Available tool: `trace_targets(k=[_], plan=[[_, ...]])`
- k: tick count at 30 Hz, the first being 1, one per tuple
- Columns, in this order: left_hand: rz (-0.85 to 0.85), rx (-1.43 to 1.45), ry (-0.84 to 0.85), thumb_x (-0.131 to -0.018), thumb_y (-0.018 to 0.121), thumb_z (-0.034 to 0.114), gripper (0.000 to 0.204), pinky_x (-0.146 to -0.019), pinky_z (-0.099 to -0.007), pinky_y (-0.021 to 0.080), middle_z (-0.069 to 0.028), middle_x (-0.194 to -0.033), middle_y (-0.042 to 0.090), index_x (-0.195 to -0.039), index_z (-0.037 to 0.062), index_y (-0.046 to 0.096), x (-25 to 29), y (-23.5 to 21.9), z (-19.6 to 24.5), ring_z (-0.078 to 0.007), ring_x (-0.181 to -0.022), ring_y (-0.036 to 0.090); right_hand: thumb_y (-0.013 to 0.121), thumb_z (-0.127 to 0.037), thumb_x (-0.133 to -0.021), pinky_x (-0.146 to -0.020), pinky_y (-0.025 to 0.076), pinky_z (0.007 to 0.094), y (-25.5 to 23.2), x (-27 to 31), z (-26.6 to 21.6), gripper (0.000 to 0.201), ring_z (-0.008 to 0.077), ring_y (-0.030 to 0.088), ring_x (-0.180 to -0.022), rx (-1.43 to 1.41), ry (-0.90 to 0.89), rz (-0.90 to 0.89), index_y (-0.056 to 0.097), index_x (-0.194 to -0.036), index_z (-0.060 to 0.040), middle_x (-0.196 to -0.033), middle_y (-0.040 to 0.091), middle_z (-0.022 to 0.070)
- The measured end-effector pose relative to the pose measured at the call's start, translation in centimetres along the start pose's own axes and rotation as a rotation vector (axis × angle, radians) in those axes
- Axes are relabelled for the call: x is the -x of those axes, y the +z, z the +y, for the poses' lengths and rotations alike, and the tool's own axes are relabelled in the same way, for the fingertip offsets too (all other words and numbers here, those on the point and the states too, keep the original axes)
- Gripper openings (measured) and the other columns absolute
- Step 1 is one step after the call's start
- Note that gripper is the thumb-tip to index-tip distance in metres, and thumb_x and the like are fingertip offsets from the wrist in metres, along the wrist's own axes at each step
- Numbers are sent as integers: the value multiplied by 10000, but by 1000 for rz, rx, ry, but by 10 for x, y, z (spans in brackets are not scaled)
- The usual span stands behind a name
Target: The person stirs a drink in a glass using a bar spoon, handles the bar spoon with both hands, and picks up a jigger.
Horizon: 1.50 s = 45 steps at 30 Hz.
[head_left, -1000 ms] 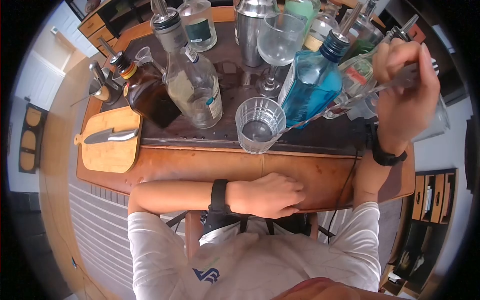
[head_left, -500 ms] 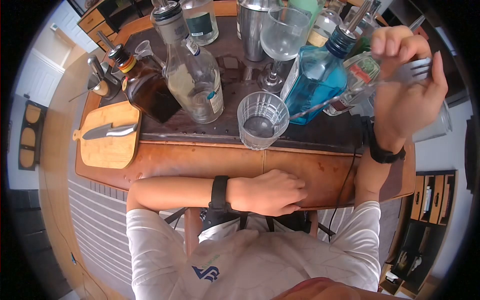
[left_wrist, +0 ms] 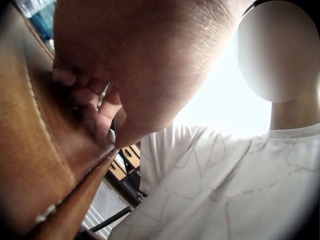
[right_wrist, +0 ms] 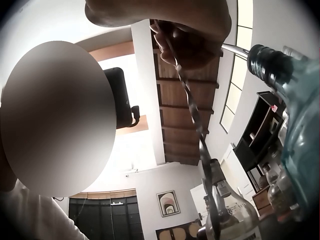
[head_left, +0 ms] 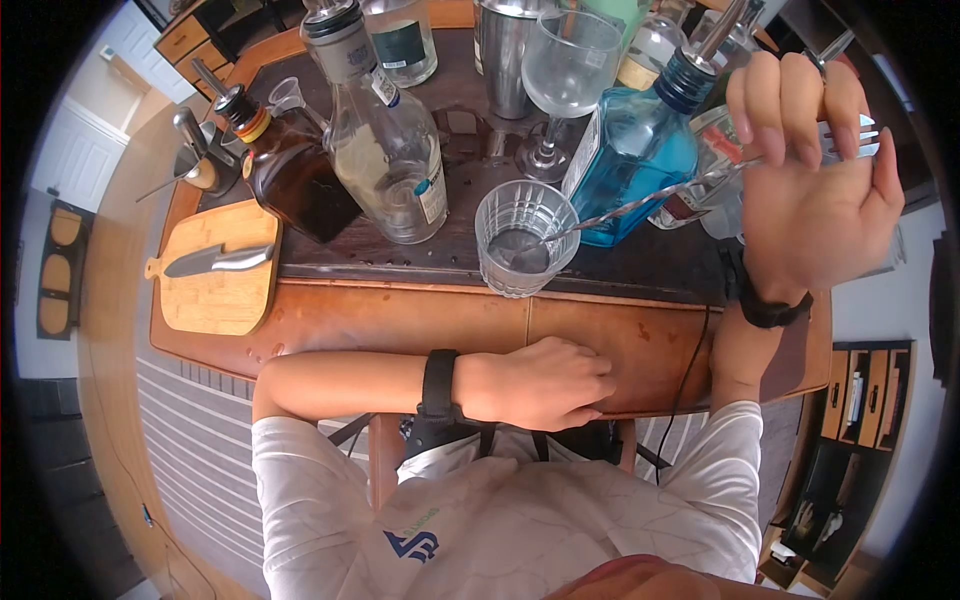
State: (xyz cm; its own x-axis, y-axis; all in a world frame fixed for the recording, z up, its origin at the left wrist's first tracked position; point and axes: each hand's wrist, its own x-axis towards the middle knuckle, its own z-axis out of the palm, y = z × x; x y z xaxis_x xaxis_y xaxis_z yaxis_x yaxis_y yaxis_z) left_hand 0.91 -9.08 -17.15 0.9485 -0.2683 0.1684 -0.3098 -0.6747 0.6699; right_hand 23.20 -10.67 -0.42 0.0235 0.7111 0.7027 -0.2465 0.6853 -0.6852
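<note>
My right hand [head_left: 815, 190] is raised at the right and holds a twisted metal bar spoon [head_left: 645, 204] near its forked end, fingers bent over the stem. The stem slants down to the left, past the blue bottle [head_left: 640, 165], into a clear cut tumbler [head_left: 520, 275] near the front of the dark table top. From the right wrist view, the spiral stem [right_wrist: 192, 107] runs down from the fingers. My left hand [head_left: 535, 385] rests on the brown leather edge, fingers loosely curled with nothing in them; the left wrist view shows its fingers [left_wrist: 102, 115] against the leather.
Behind the tumbler stand a stemmed glass [head_left: 570, 65], a steel shaker [head_left: 505, 60] and several bottles. A clear bottle [head_left: 390, 170] and a dark brown bottle [head_left: 300, 185] stand left. A knife [head_left: 220, 262] lies on a wooden board [head_left: 225, 305]. A black cable [head_left: 690, 385] crosses the leather edge.
My right hand's fingers have swung downward over the stem, and the bar spoon's shaft has shifted, with its lower end still in the tumbler. My left hand stays in place.
</note>
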Motion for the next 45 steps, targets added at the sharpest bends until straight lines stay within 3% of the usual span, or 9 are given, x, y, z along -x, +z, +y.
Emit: trace_targets(k=[8,10,16,20,22,25,31,45], plan=[[-10,-11,-5,-896,679,221,246,-756,-469,509,-142,-896,567,-843,6,571,0,-1,1,-343,-875,612,288,-351,-1030,-792,332,381,9,-1,1,301,226,431,-802,165,-34,-47,448,-897,-133,-836,431,65],[-4,-16,1,-898,677,223,248,-753,-470,508,-143,-898,568,-844,6,571,0,-1,1,-344,-874,612,245,-374,-1090,-827,353,403,2,2,0,395,251,469,-854,247,-80,-65,504,-966,-102,-891,482,92],[3,-16,8,-892,682,221,245,-748,-468,512,-142,-900,566,-849,6,571,0,0,0,-342,-873,613,231,-374,-1118,-866,376,407,0,9,-3,446,277,495,-870,406,-160,-129,565,-1082,-81,-962,533,118],[8,-15,12,-890,683,217,241,-747,-465,516,-140,-902,566,-852,7,572,0,0,0,-340,-874,615,248,-389,-1114,-836,372,368,9,4,-4,426,239,487,-816,276,-81,-80,563,-1040,-112,-879,526,72],[7,-23,14,-889,682,215,237,-747,-464,518,-138,-904,565,-853,8,573,0,-1,0,-338,-877,615,260,-400,-1108,-796,354,332,9,-1,-10,406,165,448,-742,148,54,-251,536,-933,-158,-779,501,3],[2,-23,7,-890,682,214,234,-749,-465,518,-138,-906,565,-856,9,575,0,-1,0,-337,-881,615,271,-381,-1097,-729,340,300,15,-1,-11,388,113,386,-670,14,123,-240,477,-828,-191,-701,454,-53],[0,-16,5,-890,685,220,240,-753,-465,519,-138,-907,565,-857,9,577,0,0,0,-335,-890,614,274,-344,-1083,-654,327,267,13,4,-14,380,109,354,-653,-76,138,-247,454,-779,-202,-700,437,-52],[8,-16,9,-894,681,223,242,-752,-466,519,-139,-902,566,-854,10,574,0,0,1,-337,-888,618,337,-408,-1064,-701,299,279,10,15,-31,313,127,335,-773,117,111,-268,457,-853,-210,-829,423,-39]])
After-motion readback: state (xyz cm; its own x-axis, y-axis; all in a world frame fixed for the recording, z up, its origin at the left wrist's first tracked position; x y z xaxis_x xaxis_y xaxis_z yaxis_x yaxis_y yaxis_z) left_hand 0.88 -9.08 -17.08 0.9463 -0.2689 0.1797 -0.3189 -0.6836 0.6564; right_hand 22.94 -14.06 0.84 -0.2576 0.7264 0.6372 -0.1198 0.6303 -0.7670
